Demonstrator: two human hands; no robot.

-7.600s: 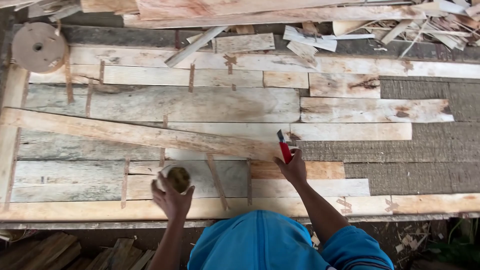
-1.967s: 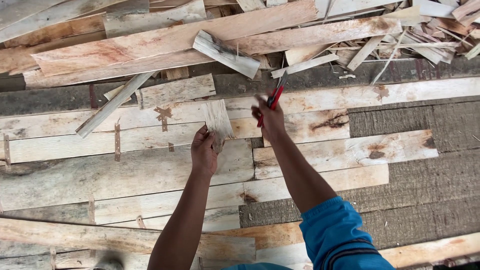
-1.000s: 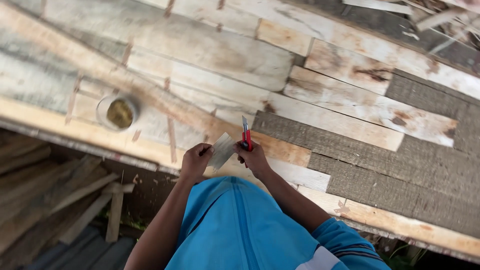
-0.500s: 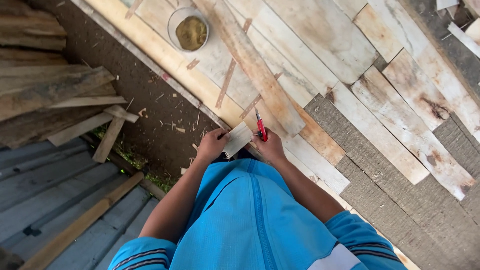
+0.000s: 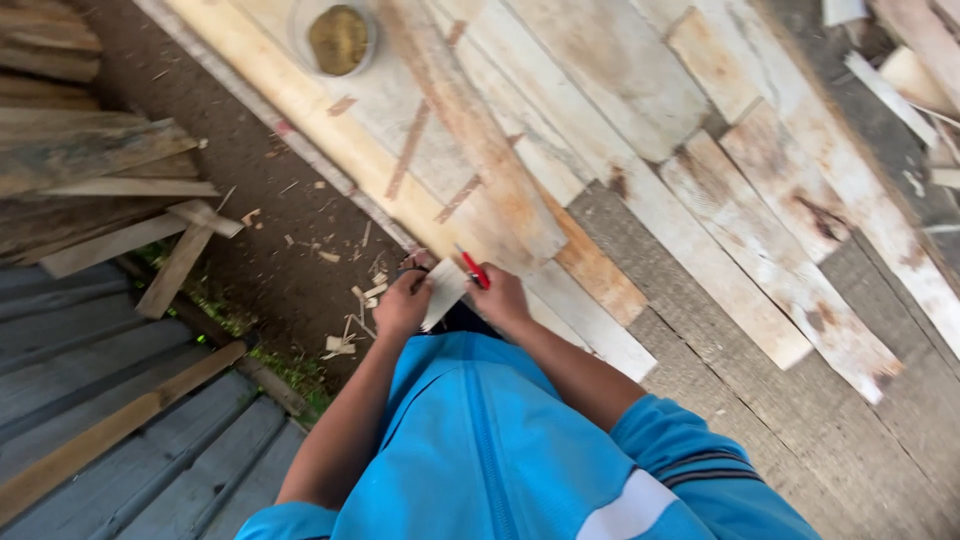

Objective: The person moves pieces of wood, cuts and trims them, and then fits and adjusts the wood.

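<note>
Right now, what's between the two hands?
In the head view, a small pale wood piece sits between the left hand and right hand, which holds a red tool.

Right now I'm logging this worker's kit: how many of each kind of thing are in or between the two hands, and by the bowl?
Hands: 2, left hand and right hand
Small wood piece: 1
Red-handled tool: 1
Round bowl: 1
Total: 5

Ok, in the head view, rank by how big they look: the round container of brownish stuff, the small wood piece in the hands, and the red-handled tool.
1. Round container, partly cut off at the top edge.
2. Small wood piece.
3. Red-handled tool, mostly hidden in the right hand.
</note>
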